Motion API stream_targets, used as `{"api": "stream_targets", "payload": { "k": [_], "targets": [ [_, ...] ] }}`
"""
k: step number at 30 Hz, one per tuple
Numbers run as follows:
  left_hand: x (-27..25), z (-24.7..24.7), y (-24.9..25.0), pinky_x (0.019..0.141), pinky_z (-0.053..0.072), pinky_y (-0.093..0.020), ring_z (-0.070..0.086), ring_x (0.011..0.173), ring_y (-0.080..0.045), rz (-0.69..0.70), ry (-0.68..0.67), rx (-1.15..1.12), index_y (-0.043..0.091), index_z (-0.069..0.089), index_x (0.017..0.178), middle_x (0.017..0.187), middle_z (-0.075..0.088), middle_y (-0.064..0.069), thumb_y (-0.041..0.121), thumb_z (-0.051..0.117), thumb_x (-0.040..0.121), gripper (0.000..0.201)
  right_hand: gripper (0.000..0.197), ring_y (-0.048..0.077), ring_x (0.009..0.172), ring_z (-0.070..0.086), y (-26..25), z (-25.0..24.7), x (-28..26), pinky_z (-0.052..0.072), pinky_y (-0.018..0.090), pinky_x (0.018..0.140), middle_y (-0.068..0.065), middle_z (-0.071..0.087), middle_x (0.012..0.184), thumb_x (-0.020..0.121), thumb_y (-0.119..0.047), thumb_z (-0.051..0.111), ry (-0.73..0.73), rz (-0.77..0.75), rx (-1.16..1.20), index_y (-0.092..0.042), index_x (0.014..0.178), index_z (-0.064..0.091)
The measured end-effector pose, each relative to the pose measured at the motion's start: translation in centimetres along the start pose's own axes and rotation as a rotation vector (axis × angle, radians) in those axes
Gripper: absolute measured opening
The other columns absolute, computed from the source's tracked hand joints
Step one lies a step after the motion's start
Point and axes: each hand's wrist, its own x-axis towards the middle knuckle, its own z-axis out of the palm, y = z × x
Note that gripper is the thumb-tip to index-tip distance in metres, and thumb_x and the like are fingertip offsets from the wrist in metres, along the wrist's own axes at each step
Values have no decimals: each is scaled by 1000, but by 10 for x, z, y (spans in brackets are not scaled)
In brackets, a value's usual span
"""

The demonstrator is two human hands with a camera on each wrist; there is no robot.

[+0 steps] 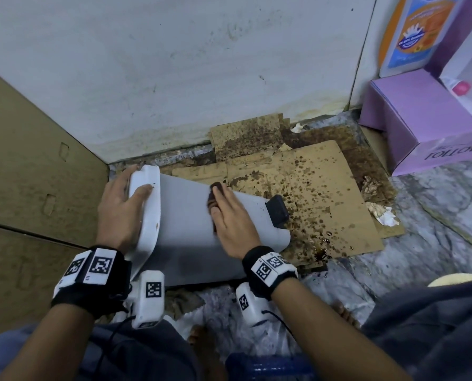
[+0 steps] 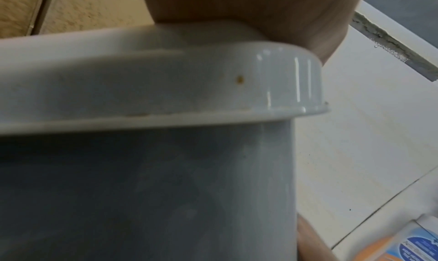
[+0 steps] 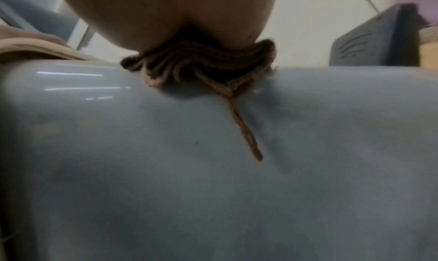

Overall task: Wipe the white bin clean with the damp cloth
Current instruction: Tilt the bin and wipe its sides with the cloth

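Head: stained cardboard [image 1: 306, 188] on floor, white pedal bin [image 1: 196, 224] on its side, long axis lid-left to base-right. My left hand [image 1: 119, 210] grips lid [image 1: 147, 204].
Left wrist: lid rim [image 2: 166, 89] under palm.
Right wrist: my right hand [image 3: 170, 12], nearer the base, presses brown cloth [image 3: 199, 62] on bin wall; fingers flat.

A storage corner of a shop or stockroom is suggested, though the exact kind of place cannot be settled. A stained white wall [image 1: 174, 64] is met by a marble-patterned floor [image 1: 435, 215], and dirt is seen along the seam between them. Flattened cardboard sheets [image 1: 312, 188], spattered with dark brown drops, are laid on the floor against the wall. Tall brown cartons [image 1: 31, 160] are stacked at the left edge. At the right, a purple retail carton [image 1: 410, 114] printed with lettering is set in the corner, and a packaged product with an orange and blue label [image 1: 410, 34] is stood behind it. Crumpled paper scraps [image 1: 383, 213] are scattered at the right edge of the cardboard.
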Motion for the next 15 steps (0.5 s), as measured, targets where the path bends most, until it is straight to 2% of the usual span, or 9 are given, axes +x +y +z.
{"api": "stream_targets", "payload": {
  "k": [5,8,10,15],
  "targets": [
    [1,3,1,111,36,-45,49,126,-18,-2,7,-48,33,54,136,137,50,-1,45,57,77,60,52,16,147,6,46,-14,-2,3,27,119,5,8,160,104,-32,23,-10,208,-56,-15,152,15],
    [-1,2,-1,111,37,-46,49,126,-17,-2,11,-77,35,56,134,137,50,1,47,58,75,60,53,18,148,3,60,-16,-4,1,29,119,7,7,160,104,-31,22,-30,281,-74,-13,152,13],
    [-2,2,0,112,36,-45,49,126,-18,-1,16,-68,34,56,134,137,50,0,45,58,75,60,53,20,148,1,57,-12,-4,1,33,120,8,6,160,103,-32,23,-3,274,-79,-12,152,14],
    [-3,-2,2,112,35,-43,48,125,-19,0,11,-34,33,56,134,134,49,1,41,55,79,55,54,14,147,0,19,-2,-6,4,32,120,4,0,161,103,-34,23,-7,81,-67,-14,152,15]
  ]
}}
